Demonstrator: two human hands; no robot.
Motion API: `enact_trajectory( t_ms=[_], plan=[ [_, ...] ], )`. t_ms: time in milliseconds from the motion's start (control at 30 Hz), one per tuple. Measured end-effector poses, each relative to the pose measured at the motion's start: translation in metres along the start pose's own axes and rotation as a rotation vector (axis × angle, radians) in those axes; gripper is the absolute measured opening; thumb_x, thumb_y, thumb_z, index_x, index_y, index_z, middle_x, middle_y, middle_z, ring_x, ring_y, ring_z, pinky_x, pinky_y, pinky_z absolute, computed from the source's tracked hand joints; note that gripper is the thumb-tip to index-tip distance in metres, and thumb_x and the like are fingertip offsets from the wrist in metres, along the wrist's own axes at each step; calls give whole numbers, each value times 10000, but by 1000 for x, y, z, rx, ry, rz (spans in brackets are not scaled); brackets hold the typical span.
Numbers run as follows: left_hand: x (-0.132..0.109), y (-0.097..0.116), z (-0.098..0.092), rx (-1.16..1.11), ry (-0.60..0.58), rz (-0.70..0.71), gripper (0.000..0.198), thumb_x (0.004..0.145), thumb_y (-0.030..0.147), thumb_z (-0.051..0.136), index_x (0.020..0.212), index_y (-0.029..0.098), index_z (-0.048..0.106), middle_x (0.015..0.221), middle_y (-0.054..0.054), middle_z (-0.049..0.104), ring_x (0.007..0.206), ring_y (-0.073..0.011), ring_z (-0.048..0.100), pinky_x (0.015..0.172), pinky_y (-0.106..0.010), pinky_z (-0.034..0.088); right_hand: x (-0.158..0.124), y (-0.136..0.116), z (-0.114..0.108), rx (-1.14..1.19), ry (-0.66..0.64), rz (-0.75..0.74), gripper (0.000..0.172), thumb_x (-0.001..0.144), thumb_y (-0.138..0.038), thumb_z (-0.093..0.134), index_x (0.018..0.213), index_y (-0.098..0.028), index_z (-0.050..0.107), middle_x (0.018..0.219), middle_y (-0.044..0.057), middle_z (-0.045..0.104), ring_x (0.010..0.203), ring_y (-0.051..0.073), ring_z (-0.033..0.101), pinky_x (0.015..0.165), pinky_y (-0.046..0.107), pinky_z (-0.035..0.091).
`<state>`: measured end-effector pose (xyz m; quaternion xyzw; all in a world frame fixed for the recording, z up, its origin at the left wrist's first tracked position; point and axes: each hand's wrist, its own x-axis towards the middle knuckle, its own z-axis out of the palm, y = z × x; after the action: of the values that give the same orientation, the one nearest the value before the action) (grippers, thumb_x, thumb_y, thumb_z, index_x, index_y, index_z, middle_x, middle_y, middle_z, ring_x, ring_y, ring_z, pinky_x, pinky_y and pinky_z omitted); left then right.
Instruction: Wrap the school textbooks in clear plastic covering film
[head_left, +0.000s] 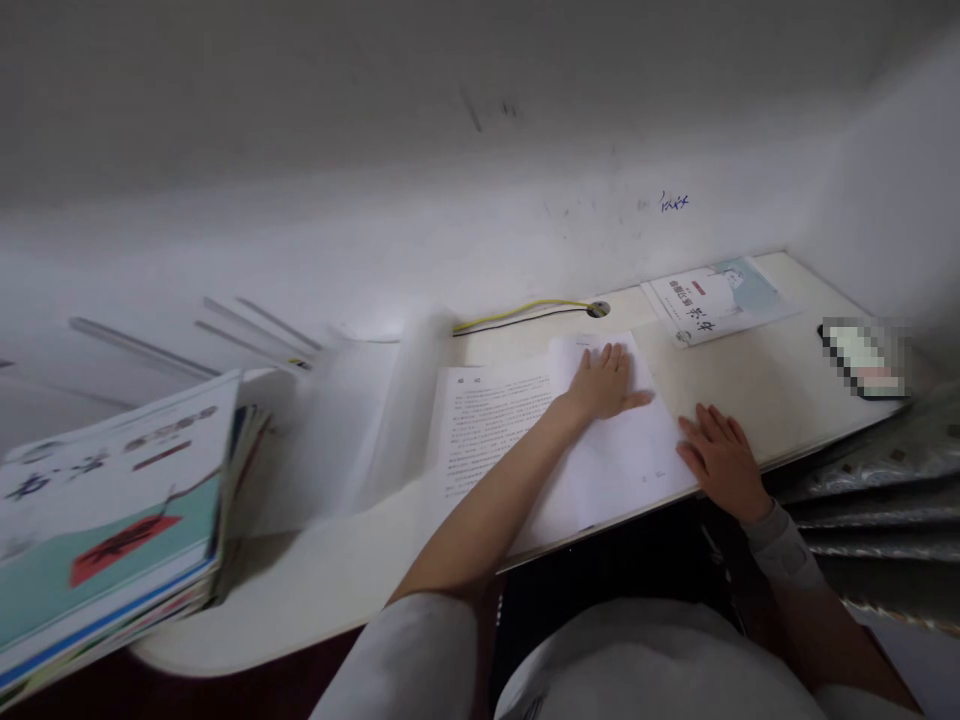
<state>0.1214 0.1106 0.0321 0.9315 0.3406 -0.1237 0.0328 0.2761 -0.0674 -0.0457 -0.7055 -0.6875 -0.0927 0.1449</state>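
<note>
An open book (pixel 622 455) lies on the white desk (pixel 757 400). Its left page is filled with printed lines, while the right page is mostly blank with small print near its edges. My left hand (pixel 604 382) rests flat on the upper part of the right page, fingers stretched out; that forearm crosses the book and covers part of both pages. Beside the book's right edge, my right hand (pixel 724 455) lies on the desk near its front edge, fingers spread and holding nothing.
A booklet with a teal and white cover (pixel 716 298) lies at the back right. Near the right end is a pixelated phone-like object (pixel 862 358). A yellow cable (pixel 517 308) runs to a round desk hole. A stack of books (pixel 112 520) stands at left.
</note>
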Motion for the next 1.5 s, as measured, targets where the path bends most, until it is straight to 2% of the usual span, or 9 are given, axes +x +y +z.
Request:
enact_trajectory(
  t_ms=[100, 200, 400, 600, 800, 1067, 1200, 1333, 1500],
  plan=[
    [-30, 1, 5, 26, -52, 65, 942, 801, 741, 285, 1442, 54, 230, 1503, -217, 177, 1401, -354, 104, 1091, -581, 85, 0, 1, 0, 3, -13, -2, 422, 925, -383, 379, 1270, -197, 535, 1379, 158, 466, 1278, 297, 405, 1008, 476, 322],
    [-43, 8, 18, 11, -70, 106, 926, 795, 741, 303, 1446, 86, 240, 1497, -213, 208, 1397, -358, 123, 1086, -596, 86, 0, 1, -1, 11, -11, 4, 427, 924, -392, 382, 1273, -200, 534, 1382, 156, 463, 1278, 299, 405, 1010, 479, 319],
    [-32, 23, 35, -18, -32, 106, 914, 820, 726, 228, 1460, 76, 180, 1517, -201, 115, 1403, -335, 114, 1090, -589, 97, 0, 2, -4, 3, -35, -20, 438, 927, -393, 373, 1283, -192, 529, 1390, 161, 452, 1283, 308, 397, 1016, 480, 314],
    [-28, 25, 37, -40, 7, 128, 909, 818, 728, 223, 1465, 92, 164, 1521, -186, 117, 1403, -335, 115, 1094, -563, 124, 0, 3, -5, 25, -39, -11, 426, 923, -379, 386, 1282, -201, 531, 1396, 155, 448, 1289, 302, 390, 1010, 482, 320],
    [-29, 23, 36, -53, -18, 172, 928, 815, 727, 245, 1465, 73, 143, 1519, -198, 101, 1406, -325, 97, 1102, -528, 129, 0, 5, -4, 16, -33, -25, 429, 921, -391, 388, 1279, -205, 533, 1391, 149, 456, 1284, 299, 398, 1011, 479, 323],
    [-16, 29, 34, -86, 6, 181, 913, 834, 709, 216, 1460, 48, 140, 1525, -181, 84, 1412, -305, 75, 1113, -509, 118, 0, 7, -4, -10, -43, -43, 437, 919, -395, 399, 1286, -195, 529, 1389, 160, 454, 1282, 314, 398, 1012, 479, 324],
    [-24, 24, 31, -57, 32, 163, 929, 820, 727, 210, 1458, 54, 154, 1522, -188, 105, 1411, -306, 88, 1111, -531, 86, 0, 6, -4, -9, -48, -40, 432, 921, -392, 394, 1284, -201, 531, 1385, 161, 458, 1280, 315, 401, 1008, 481, 328],
    [-35, 16, 29, -28, -18, 116, 1001, 766, 776, 268, 1446, 45, 204, 1512, -212, 134, 1408, -334, 76, 1099, -571, 56, 1, 6, -5, -14, -44, -38, 438, 922, -393, 392, 1301, -210, 513, 1389, 151, 457, 1281, 306, 403, 1011, 482, 326],
    [-32, 21, 34, -70, -26, 117, 995, 786, 762, 233, 1456, 33, 142, 1521, -200, 76, 1409, -334, 62, 1094, -587, 57, 0, 5, -6, -27, -60, -40, 429, 920, -409, 403, 1296, -240, 522, 1400, 150, 442, 1285, 312, 395, 1009, 484, 323]
  ],
)
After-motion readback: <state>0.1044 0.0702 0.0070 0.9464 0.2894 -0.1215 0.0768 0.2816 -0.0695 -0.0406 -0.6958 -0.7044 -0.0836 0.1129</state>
